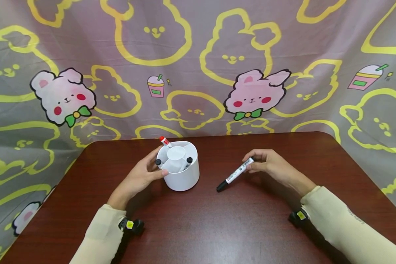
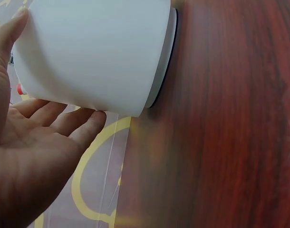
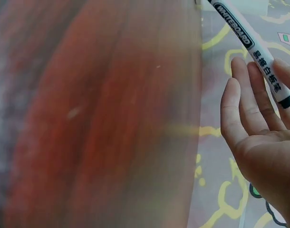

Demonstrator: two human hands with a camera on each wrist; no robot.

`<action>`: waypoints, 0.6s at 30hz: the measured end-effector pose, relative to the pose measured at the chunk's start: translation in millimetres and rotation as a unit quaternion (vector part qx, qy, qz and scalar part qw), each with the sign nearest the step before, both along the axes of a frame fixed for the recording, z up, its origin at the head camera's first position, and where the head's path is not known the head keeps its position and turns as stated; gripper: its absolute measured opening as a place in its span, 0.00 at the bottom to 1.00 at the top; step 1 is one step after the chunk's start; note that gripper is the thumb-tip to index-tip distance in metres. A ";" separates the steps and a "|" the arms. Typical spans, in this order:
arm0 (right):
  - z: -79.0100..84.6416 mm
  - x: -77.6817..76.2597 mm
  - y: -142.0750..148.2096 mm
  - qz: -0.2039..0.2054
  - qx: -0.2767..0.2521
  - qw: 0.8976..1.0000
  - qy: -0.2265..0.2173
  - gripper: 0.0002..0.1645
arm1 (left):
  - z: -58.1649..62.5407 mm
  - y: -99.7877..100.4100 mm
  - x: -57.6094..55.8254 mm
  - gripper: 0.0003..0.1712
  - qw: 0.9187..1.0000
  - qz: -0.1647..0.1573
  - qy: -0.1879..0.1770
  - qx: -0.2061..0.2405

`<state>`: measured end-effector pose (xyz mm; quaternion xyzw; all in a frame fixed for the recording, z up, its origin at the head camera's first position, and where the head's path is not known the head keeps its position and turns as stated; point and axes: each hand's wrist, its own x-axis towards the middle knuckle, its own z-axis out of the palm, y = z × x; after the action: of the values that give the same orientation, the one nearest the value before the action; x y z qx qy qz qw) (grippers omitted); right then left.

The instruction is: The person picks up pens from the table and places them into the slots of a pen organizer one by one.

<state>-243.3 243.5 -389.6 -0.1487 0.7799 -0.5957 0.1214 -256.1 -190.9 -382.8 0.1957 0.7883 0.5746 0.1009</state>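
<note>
A white round pen holder (image 1: 183, 181) with divided compartments stands on the table, left of centre. My left hand (image 1: 138, 179) grips its left side, the thumb near the rim and the fingers round the back; the left wrist view shows fingertips against the white wall (image 2: 97, 57). Inside lean a red-capped marker (image 1: 165, 141) and two markers with black ends, one at the left (image 1: 158, 162) and one at the right (image 1: 189, 161). To the right of the holder, my right hand (image 1: 272, 165) pinches a whiteboard marker (image 1: 238, 173) by its rear end, its black cap slanting down-left.
The dark red-brown wooden table (image 1: 198, 227) has a rounded far right corner. Behind and beside it hangs a patterned curtain (image 1: 191, 73) with yellow outlines and pink rabbits. Both wrists wear small black cameras.
</note>
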 end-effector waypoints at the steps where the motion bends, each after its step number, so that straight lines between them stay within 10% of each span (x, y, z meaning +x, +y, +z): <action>1: 0.4 -0.3 -0.6 -0.002 -0.006 1.000 0.002 0.21 | 0.1 -0.5 0.3 0.53 1.000 -0.001 -0.001 0.001; 18: 18.7 2.6 -12.6 0.001 -0.104 0.994 -0.024 0.15 | -0.3 -3.6 0.0 0.51 1.000 -0.018 0.007 0.016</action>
<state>-240.6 230.9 -370.9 -0.1466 0.7104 -0.6769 0.1249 -256.1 -194.5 -383.1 0.2158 0.7762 0.5834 0.1030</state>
